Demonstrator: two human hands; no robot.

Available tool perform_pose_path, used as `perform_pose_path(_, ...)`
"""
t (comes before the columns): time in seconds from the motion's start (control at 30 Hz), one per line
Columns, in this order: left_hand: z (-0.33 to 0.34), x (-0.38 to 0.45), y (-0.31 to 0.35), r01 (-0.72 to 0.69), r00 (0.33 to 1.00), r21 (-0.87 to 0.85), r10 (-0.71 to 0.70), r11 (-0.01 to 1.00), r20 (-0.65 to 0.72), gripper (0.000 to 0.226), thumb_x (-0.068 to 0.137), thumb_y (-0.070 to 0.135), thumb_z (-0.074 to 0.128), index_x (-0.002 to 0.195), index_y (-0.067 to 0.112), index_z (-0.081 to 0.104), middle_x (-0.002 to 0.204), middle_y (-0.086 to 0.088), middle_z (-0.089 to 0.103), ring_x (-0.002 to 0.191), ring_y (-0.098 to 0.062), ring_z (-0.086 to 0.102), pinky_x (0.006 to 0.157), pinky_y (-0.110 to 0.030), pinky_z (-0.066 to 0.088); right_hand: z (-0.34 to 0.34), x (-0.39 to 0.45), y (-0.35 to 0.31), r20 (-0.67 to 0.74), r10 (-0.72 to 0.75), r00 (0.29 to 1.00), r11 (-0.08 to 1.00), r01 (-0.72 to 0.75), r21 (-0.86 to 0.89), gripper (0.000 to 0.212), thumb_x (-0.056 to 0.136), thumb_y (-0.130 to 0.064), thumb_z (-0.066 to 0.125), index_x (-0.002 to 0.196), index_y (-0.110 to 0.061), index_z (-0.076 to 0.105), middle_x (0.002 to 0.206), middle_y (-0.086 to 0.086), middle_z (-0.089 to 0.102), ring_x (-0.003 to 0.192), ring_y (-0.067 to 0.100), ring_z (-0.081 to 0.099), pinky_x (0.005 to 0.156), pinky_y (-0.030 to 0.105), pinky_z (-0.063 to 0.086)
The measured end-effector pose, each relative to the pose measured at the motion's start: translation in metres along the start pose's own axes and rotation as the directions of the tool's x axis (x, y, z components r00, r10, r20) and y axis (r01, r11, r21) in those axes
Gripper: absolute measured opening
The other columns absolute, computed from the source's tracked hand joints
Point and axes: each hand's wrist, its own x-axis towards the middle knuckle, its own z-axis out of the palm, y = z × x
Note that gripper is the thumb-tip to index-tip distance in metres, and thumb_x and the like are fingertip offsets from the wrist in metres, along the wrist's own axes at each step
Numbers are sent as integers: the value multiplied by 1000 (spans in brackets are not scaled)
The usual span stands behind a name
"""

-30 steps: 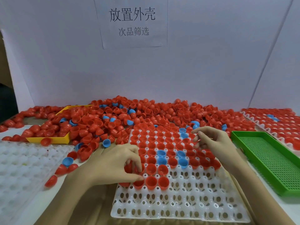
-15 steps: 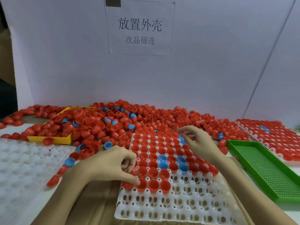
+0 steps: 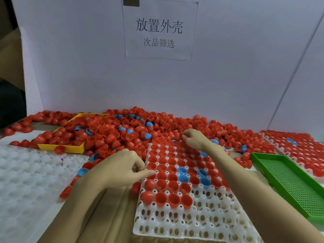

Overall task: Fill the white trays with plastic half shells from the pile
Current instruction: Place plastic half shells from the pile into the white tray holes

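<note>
A white tray (image 3: 175, 230) lies in front of me. Its far rows hold red half shells and a few blue ones (image 3: 182, 178); its near rows are empty. The pile of red and blue shells (image 3: 140, 127) spreads along the wall behind it. My left hand (image 3: 121, 169) rests at the tray's left edge with fingers curled and thumb pointing at the tray; nothing shows inside it. My right hand (image 3: 194, 139) reaches over the tray's far edge, its fingertips pinching a red half shell (image 3: 180, 143) at the pile's rim.
An empty white tray (image 3: 26, 181) lies at the left and a filled one (image 3: 298, 149) at the far right. A green mesh tray (image 3: 289, 186) sits right of my forearm. A yellow tray (image 3: 61, 148) is buried in shells at back left. Loose shells (image 3: 82, 171) lie between the trays.
My right hand moved away from the tray's middle rows up to the pile's edge. My left hand slid left off the tray to its edge. The camera tilted upward.
</note>
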Motion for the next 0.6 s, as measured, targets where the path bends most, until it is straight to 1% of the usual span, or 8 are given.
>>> perform_pose_path(0.07, 0, -1, 5, 3, 998, -55, 1, 998, 70, 62, 85, 71, 69, 57, 16, 65, 45, 1, 46, 45, -12, 39, 51, -21, 35, -7, -8, 3, -104, -27, 994, 999, 30, 31, 34, 107, -14, 49, 129, -2, 71, 138, 13, 67, 129, 32, 61, 110, 40, 46)
perform_pose_path(0.13, 3, -3, 13, 26, 989, -43, -19, 999, 147, 64, 78, 78, 71, 59, 16, 67, 44, 8, 46, 45, -10, 40, 51, -21, 34, -16, -22, 8, -169, -54, 984, 995, 67, 72, 36, 108, -16, 50, 139, -5, 65, 145, 10, 62, 134, 26, 58, 113, 36, 44)
perform_pose_path(0.2, 8, -3, 20, 27, 981, 69, -39, 997, 188, 61, 80, 74, 71, 61, 17, 68, 44, 10, 48, 44, -7, 44, 51, -20, 35, -24, -40, 15, -230, -76, 970, 983, 111, 144, 35, 109, -17, 51, 141, -9, 64, 144, 6, 64, 130, 18, 59, 109, 28, 46)
perform_pose_path(0.27, 9, -4, 24, 32, 977, 158, -65, 987, 205, 52, 87, 62, 69, 63, 17, 68, 44, 13, 48, 45, -5, 47, 52, -20, 36, -29, -60, 25, -277, -78, 958, 963, 144, 229, 34, 110, -17, 51, 140, -13, 66, 139, 1, 67, 123, 11, 61, 101, 17, 46)
perform_pose_path(0.3, 8, -4, 24, 46, 973, 161, -81, 986, 215, 48, 90, 56, 68, 63, 16, 67, 44, 13, 47, 45, -5, 46, 52, -21, 36, -30, -70, 30, -297, -74, 952, 951, 157, 267, 33, 110, -17, 52, 139, -14, 67, 137, -1, 67, 121, 9, 62, 100, 17, 48)
perform_pose_path(0.4, 2, -6, 22, 108, 961, 103, -131, 989, 245, 37, 94, 36, 64, 64, 15, 68, 45, 14, 46, 45, -5, 44, 50, -19, 35, -30, -97, 42, -326, -34, 945, 920, 157, 359, 31, 110, -16, 53, 137, -14, 67, 135, -1, 68, 118, 14, 66, 105, 35, 55)
perform_pose_path(0.47, 0, -7, 20, 124, 953, 80, -141, 989, 269, 34, 95, 33, 64, 65, 16, 69, 46, 14, 46, 45, -4, 43, 48, -16, 34, -29, -111, 48, -324, 2, 946, 898, 141, 418, 31, 109, -17, 53, 136, -15, 68, 132, -3, 69, 115, 14, 69, 101, 33, 56)
perform_pose_path(0.6, 2, -7, 18, 127, 944, 71, -143, 989, 299, 40, 96, 39, 67, 63, 16, 64, 47, 13, 44, 46, -5, 42, 51, -16, 35, -28, -131, 56, -313, 72, 947, 793, 136, 593, 26, 108, -20, 58, 129, -18, 72, 122, -3, 76, 101, 10, 76, 87, 24, 60)
